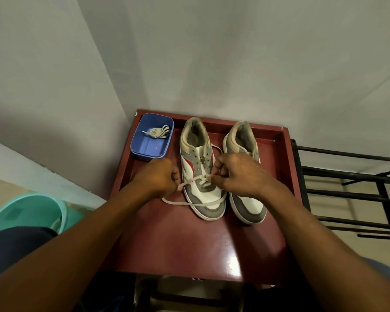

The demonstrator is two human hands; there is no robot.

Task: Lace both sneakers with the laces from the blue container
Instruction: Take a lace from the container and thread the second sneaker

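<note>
Two grey and white sneakers stand side by side on the red table (185,239), toes toward me. The left sneaker (200,167) has a beige lace (194,179) threaded through its lowest eyelets. My left hand (160,176) pinches one end of that lace just left of the shoe. My right hand (236,172) pinches the other end over the eyelets, partly covering the right sneaker (245,208), which has no lace showing. A loose stretch of the lace trails across the left sneaker's toe onto the table. The blue container (151,138) at the back left holds a second bundled lace (158,132).
The table has a raised rim on its back and sides and stands in a corner of grey walls. A black metal rack (351,190) stands to the right. A teal plastic tub (29,212) sits on the floor at the left.
</note>
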